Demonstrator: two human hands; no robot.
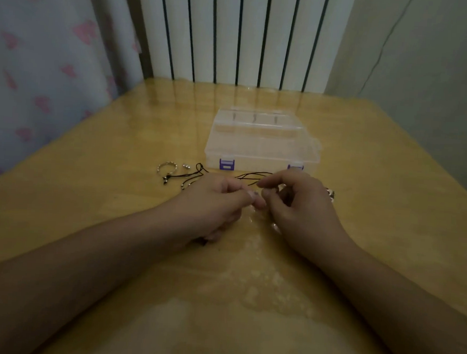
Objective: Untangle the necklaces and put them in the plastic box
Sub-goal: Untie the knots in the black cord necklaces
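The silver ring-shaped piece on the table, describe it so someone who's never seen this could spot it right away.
Start at the clear plastic box in the middle of the wooden table. Go to its near left corner with the purple latch, then further left. The silver beaded ring lies there, the leftmost piece, a closed loop unlike the thin black cords beside it.

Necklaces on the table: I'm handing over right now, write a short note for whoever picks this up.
Left hand: fingers curled, pinching the tangle in front of the box.
Right hand: also pinching at the same spot, fingertips meeting the left's.
Necklaces: black cords and silver beads still on the table, spread from left of the hands to behind them.
Plastic box: beyond the hands, lid shut, purple clasps facing you; nothing visible inside.
Done: nothing boxed.
Left: finish untangling, open box, put necklaces in.
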